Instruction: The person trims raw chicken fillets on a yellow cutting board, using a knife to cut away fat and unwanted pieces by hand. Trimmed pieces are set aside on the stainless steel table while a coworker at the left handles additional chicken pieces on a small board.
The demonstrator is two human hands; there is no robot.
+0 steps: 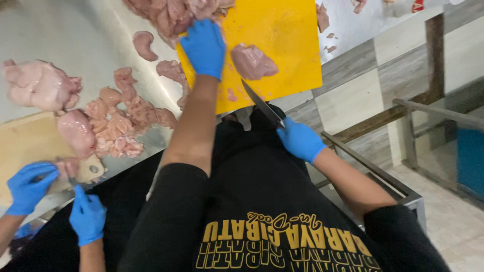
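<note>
At the far left, a co-worker's two blue-gloved hands (30,186) work raw meat on a pale wooden board (20,146), beside loose pink chicken pieces on the steel table (91,45). Our left hand (204,46), in a blue glove, lies curled on the heap of raw chicken (169,17) at the far edge of the square yellow plastic cutting board (282,40). The single pale pink chicken piece (253,61) rests mid-board, glossy and lobed. We judge it soft, wet, slippery and light, best pinned from above with flat fingers. Our right hand (300,140) is closed around the handle of the dark-bladed knife (261,103), tip near that piece.
</note>
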